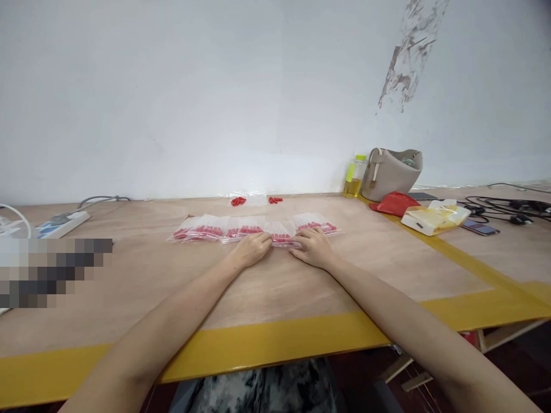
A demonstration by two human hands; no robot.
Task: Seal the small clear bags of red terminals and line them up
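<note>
Clear plastic bags with small red pieces inside lie overlapping in a row across the table. Near the middle of that row, my left hand is curled closed at the near edge of a plastic bag; its fingertips are partly hidden. On the other side of the same bag rests my right hand, its thumb apart from the fingers. The right fingers touch the near edge of the bags, beside another fanned group to the right.
Behind the row lie two small heaps of red pieces on clear plastic. To the right are a bottle, a grey bag, a red packet, a tissue pack, a phone and black cables. A power strip sits left.
</note>
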